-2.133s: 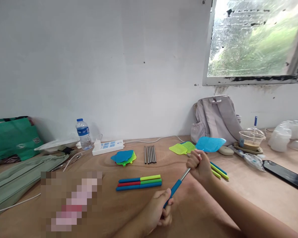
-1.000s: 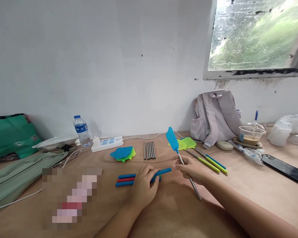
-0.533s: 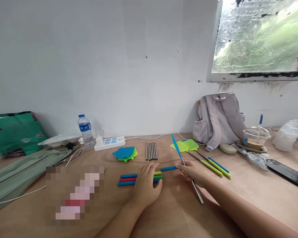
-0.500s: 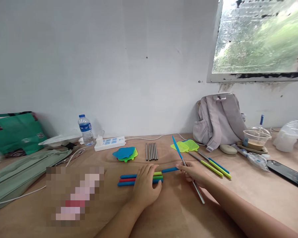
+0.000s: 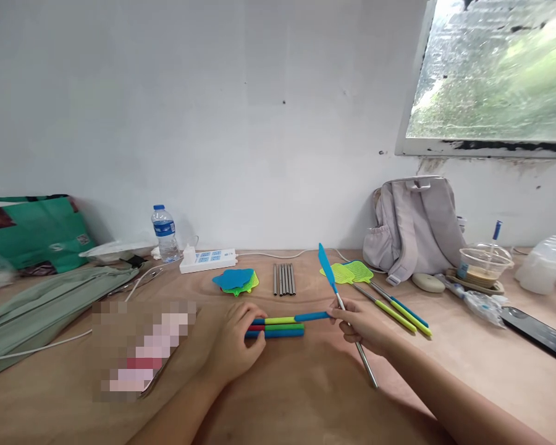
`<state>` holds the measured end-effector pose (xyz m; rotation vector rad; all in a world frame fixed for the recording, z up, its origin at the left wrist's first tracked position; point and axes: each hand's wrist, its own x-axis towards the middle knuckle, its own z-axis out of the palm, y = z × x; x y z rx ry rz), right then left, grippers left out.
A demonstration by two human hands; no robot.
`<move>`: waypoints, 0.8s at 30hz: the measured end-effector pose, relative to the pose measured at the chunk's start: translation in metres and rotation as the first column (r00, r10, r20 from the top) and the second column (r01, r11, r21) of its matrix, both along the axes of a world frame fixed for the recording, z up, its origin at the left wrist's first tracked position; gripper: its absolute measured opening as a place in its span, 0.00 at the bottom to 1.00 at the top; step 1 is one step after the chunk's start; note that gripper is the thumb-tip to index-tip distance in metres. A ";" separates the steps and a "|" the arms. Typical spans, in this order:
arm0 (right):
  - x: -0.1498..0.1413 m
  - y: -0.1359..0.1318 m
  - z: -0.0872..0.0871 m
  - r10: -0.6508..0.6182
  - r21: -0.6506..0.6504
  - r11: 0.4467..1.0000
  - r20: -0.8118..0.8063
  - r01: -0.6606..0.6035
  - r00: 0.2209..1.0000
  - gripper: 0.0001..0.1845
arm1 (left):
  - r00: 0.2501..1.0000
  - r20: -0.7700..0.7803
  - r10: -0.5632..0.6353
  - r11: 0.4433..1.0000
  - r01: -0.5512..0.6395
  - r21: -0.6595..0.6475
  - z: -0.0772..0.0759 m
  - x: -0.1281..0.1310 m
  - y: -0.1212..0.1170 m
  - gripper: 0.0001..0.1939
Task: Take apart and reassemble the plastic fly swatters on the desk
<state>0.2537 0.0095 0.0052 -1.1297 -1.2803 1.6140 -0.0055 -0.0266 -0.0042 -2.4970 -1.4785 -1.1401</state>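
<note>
My right hand (image 5: 359, 324) is closed round the metal shaft of a fly swatter (image 5: 327, 266), whose blue head points up and away, seen nearly edge-on. Its fingertips also pinch the end of a blue handle (image 5: 311, 317). That handle's other end meets a yellow handle (image 5: 280, 321). Several red, green and blue handles (image 5: 282, 332) lie side by side on the table, with my left hand (image 5: 236, 343) curled over their left ends. Beyond them are loose blue and yellow-green swatter heads (image 5: 235, 280) and a row of metal tubes (image 5: 285, 280).
Assembled yellow-green swatters (image 5: 389, 309) lie to the right. A power strip (image 5: 208, 259), water bottle (image 5: 165, 235) and green bag (image 5: 32, 235) stand back left. Along the right are a grey backpack (image 5: 412, 228), drink cup (image 5: 484, 266) and black phone (image 5: 540, 334).
My left hand has slid left along the handles, uncovering more of their middle. My right hand keeps the swatter and blue handle, and the swatter has tilted slightly. The view has shifted a little.
</note>
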 end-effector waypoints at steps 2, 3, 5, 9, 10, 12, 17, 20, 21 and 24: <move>-0.015 -0.010 0.000 0.037 -0.047 0.998 0.028 -0.036 0.999 0.19 | 0.999 -0.017 -0.035 0.999 0.035 -0.005 -0.002 -0.002 -0.011 0.11; -0.023 -0.016 -0.001 0.056 -0.070 0.996 0.034 -0.054 0.998 0.20 | 0.998 -0.030 -0.060 0.998 0.059 -0.010 -0.003 0.000 -0.017 0.12; -0.040 -0.026 -0.004 0.090 -0.102 0.991 0.026 -0.087 0.996 0.20 | 0.990 -0.068 -0.125 0.992 0.124 -0.020 -0.005 0.006 -0.026 0.16; -0.064 -0.037 -0.014 0.113 -0.121 0.986 -0.005 -0.112 0.994 0.19 | 0.952 -0.152 -0.266 0.964 0.264 -0.031 -0.010 0.014 -0.031 0.15; -0.068 -0.038 -0.016 0.122 -0.126 0.984 -0.014 -0.123 0.992 0.18 | 0.949 -0.159 -0.272 0.962 0.271 -0.031 -0.011 0.013 -0.031 0.13; -0.072 -0.038 -0.021 0.154 -0.131 0.979 -0.029 -0.157 0.988 0.18 | 0.953 -0.157 -0.258 0.966 0.257 -0.027 -0.013 0.006 -0.032 0.12; -0.075 -0.039 -0.024 0.206 -0.113 0.972 -0.008 -0.206 0.978 0.18 | 0.952 -0.176 -0.249 0.966 0.230 -0.118 -0.013 -0.015 -0.042 0.11; -0.080 -0.041 -0.022 0.238 -0.113 0.966 0.037 -0.232 0.971 0.17 | 0.954 -0.192 -0.230 0.969 0.206 -0.137 -0.012 -0.022 -0.045 0.11; -0.081 -0.041 -0.021 0.249 -0.105 0.964 0.053 -0.242 0.967 0.16 | 0.954 -0.198 -0.225 0.971 0.202 -0.129 -0.013 -0.025 -0.045 0.11; -0.083 -0.041 -0.021 0.245 -0.072 0.968 0.077 -0.239 0.966 0.16 | 0.958 -0.210 -0.193 0.980 0.179 -0.085 -0.015 -0.039 -0.039 0.11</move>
